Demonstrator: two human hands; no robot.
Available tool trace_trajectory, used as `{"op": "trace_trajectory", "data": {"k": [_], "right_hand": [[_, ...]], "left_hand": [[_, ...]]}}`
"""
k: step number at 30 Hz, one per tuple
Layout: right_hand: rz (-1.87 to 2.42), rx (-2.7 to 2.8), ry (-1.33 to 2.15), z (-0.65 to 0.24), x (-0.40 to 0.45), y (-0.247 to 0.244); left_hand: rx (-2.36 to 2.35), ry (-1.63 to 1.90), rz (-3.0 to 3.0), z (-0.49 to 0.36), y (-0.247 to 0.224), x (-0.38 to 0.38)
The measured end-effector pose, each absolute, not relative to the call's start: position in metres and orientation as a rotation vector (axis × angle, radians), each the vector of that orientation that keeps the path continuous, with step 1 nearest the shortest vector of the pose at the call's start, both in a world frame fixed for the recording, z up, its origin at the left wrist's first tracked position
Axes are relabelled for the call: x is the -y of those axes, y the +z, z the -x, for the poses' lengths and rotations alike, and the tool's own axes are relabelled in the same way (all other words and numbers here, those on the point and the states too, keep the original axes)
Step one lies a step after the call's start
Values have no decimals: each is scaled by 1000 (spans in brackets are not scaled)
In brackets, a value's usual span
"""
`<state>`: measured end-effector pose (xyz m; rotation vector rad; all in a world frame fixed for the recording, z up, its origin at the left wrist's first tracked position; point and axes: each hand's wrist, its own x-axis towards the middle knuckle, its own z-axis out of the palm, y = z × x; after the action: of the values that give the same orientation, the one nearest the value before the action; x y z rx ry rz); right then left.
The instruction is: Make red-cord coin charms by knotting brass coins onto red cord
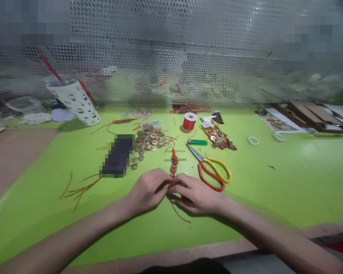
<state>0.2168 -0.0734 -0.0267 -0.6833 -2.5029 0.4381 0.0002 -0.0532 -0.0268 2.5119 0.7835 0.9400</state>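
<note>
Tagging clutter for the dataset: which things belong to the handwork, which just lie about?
Likely in the work:
- red-corded coin strand
- loose coins
- red cord spool
- scissors
- green lighter

Probably lying about:
- patterned cup
- pale rings
- clear plastic tub

Coin strand (174,161): brass-col. coins overlapping in a row, red cord (174,153) knotted thru. Lies approx. straight on green tabletop (274,190), far end pointing away, thin cord ends splayed there. Near end hidden btwn L hand (153,188) & R hand (196,193); loose red tail (180,216) curves below, twd. right.
</note>
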Motion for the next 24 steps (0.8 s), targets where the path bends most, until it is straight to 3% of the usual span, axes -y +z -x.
{"op": "trace_trajectory", "data": {"k": [17, 24], "right_hand": [[732, 2568, 669, -212, 80, -23], [944, 2486, 834, -210, 83, -27]], "left_hand": [[-1106, 725, -1792, -8, -19, 46], [-1058, 745, -1559, -11, -21, 44]]}}
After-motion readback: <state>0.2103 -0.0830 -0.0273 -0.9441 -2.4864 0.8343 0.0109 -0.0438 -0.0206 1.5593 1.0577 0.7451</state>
